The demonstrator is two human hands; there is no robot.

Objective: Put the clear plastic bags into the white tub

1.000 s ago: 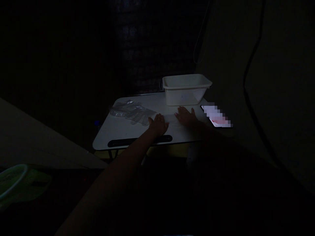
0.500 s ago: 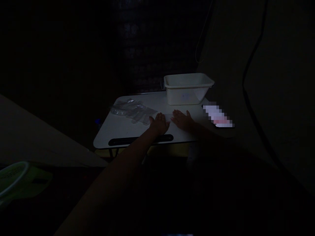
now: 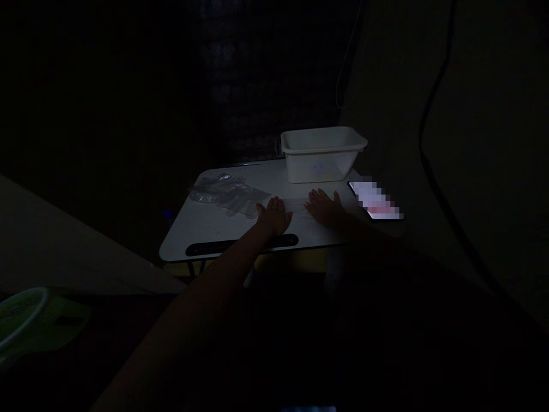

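My left hand lies palm down with fingers spread near the front of the white folding table. To its right my right hand is also flat, its fingers stretched out. Between and under them is a thin, clear plastic sheet or bag, faint in the dim light, its edges hard to make out. Left of my left hand lies a crumpled pile of clear plastic, which looks like bags or thin gloves.
A white plastic tub stands at the table's back right. A lit phone lies at the right edge. A black slot strip runs along the front. A green basket is at lower left; a dark cable hangs at right.
My right hand has slid a little to the right, away from my left hand, so the gap over the clear plastic is wider. The whole view has shifted slightly.
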